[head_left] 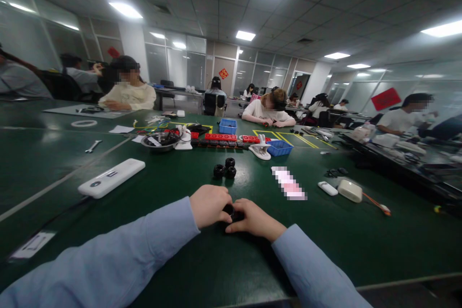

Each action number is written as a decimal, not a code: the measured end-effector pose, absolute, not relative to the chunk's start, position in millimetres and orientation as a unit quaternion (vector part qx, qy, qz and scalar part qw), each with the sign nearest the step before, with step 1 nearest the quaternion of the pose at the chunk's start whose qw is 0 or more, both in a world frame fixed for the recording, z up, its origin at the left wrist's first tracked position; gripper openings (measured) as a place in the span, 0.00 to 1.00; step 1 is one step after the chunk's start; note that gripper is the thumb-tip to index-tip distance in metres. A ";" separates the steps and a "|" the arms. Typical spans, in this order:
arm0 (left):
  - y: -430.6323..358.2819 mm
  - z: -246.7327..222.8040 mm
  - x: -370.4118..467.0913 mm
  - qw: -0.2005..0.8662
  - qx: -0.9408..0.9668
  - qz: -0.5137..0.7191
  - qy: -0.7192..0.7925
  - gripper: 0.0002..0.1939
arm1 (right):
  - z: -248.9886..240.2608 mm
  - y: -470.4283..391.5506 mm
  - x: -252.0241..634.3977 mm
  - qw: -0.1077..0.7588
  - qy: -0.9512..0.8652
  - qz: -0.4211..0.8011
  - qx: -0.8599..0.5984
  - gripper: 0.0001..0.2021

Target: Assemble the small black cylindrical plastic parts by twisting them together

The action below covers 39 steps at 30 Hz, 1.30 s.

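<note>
My left hand (pixel 211 206) and my right hand (pixel 254 221) meet low over the green table, fingers closed around small black round parts that look like toy wheels. One such black wheel (pixel 228 210) shows between the fingertips; the rest of what I hold is mostly covered by my fingers. Just beyond my hands sits a small cluster of black wheels (pixel 218 171), with one resting behind the others. A phone (pixel 288 183) with a blurred pink screen lies to the right of them.
A white power bank (pixel 111 178) with a cable and a wrench (pixel 93 146) lie left. Across the middle stand a metal bowl (pixel 160 142), red strips (pixel 220 137) and blue bins (pixel 228 126) (pixel 279 147). A beige case (pixel 350 191) lies right. A person (pixel 269 110) works opposite.
</note>
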<state>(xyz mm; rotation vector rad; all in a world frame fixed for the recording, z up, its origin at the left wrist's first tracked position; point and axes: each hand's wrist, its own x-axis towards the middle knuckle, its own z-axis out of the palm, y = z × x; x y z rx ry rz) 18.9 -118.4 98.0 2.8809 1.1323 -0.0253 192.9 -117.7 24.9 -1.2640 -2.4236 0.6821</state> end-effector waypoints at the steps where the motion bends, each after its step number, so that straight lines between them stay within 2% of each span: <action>1: -119.1 98.1 19.3 0.017 0.930 -0.010 0.367 0.17 | 24.7 -117.6 193.0 0.162 -0.849 0.240 -0.443 0.16; 14: -133.6 98.0 28.2 -0.055 0.911 -0.014 0.409 0.18 | 21.6 -115.4 193.3 0.168 -0.850 0.241 -0.438 0.15; 29: -140.0 94.8 39.2 -0.051 0.891 -0.033 0.450 0.18 | 25.0 -117.3 190.8 0.162 -0.848 0.247 -0.440 0.14; 32: -140.3 92.0 40.3 -0.050 0.883 -0.024 0.465 0.21 | 25.6 -117.5 190.4 0.162 -0.850 0.248 -0.436 0.13; 39: -136.0 89.9 34.2 -0.049 0.867 0.011 0.495 0.35 | 22.5 -114.5 191.1 0.155 -0.855 0.236 -0.434 0.13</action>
